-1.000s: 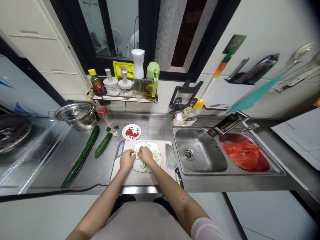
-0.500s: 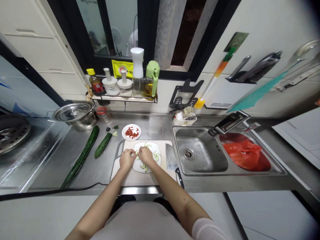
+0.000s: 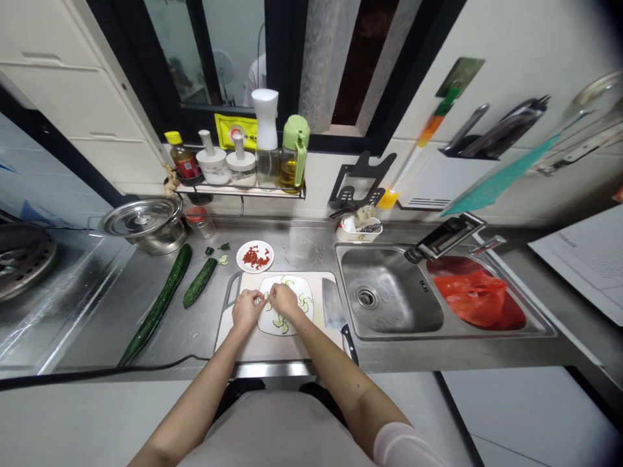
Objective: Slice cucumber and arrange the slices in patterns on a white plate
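Observation:
A square white plate (image 3: 298, 324) rests on a cutting board (image 3: 248, 350), with thin cucumber slices (image 3: 281, 323) fanned in small groups near its sides. Over the plate's left part, my left hand (image 3: 247, 309) and my right hand (image 3: 283, 301) meet with bent, pinched fingers. Between their fingertips is a small pale-green cucumber slice, mostly hidden by the fingers. A broad kitchen knife (image 3: 333, 305) with a black handle lies along the board's right side. Behind the board stands a small white dish (image 3: 240, 261) of chopped red pieces.
Left of the board lie a long cucumber (image 3: 158, 308) and a cut cucumber (image 3: 200, 283), with small end scraps behind. A lidded steel pot (image 3: 160, 240) stands at the back left. The sink (image 3: 389, 324) is at right, a red plastic bag (image 3: 472, 298) in its second basin.
Both hands stay over the plate's left part with fingers pinched, shifting barely at all. The whole view has moved slightly; everything on the counter keeps its place.

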Motion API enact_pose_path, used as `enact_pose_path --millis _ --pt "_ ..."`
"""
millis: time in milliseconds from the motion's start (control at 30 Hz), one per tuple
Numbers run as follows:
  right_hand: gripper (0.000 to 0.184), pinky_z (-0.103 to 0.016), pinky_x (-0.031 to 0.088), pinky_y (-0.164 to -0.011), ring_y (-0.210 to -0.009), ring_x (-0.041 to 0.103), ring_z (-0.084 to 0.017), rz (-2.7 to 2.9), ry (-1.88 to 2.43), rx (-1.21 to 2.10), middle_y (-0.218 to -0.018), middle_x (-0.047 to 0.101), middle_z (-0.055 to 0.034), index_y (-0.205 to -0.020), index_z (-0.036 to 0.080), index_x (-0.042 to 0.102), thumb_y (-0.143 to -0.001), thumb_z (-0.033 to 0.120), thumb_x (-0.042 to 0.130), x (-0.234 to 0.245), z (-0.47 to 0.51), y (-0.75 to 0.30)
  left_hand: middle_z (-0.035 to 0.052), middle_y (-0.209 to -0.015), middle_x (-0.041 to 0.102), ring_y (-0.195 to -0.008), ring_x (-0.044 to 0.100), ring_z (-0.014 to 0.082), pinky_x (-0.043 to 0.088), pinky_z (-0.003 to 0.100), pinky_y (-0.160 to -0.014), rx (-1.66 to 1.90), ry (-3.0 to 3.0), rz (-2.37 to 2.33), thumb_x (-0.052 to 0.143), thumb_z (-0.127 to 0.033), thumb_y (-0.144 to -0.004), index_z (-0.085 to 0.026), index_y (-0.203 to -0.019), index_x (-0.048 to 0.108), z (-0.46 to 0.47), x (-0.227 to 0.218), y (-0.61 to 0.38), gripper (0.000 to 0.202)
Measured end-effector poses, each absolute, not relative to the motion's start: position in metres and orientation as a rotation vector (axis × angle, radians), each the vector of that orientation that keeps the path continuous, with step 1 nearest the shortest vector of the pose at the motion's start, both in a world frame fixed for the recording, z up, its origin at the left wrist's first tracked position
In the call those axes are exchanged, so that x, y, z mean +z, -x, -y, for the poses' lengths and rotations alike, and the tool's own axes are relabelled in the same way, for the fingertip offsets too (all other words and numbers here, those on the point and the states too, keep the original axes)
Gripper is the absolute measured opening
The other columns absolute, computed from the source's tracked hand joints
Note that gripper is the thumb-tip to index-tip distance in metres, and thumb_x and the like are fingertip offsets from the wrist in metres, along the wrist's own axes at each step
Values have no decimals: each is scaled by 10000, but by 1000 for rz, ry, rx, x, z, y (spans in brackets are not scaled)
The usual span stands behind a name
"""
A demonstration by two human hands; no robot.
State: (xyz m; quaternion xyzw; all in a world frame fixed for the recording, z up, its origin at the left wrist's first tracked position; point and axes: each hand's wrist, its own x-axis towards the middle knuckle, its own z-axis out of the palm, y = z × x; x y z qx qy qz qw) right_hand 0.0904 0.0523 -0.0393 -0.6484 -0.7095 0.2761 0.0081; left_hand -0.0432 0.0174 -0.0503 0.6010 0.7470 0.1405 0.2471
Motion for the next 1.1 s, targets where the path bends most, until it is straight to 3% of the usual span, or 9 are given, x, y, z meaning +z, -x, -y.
enact_pose_path --millis 1100 --pt "170 -261 384 -709 -943 597 -188 2256 2102 796 -1021 656 -67 -987 228 602 -893 358 543 -32 -46 -88 31 -976 637 -919 582 192 403 261 -708 379 -1624 -2051 629 -366 -782 -259 -884 686 -19 -46 42 159"
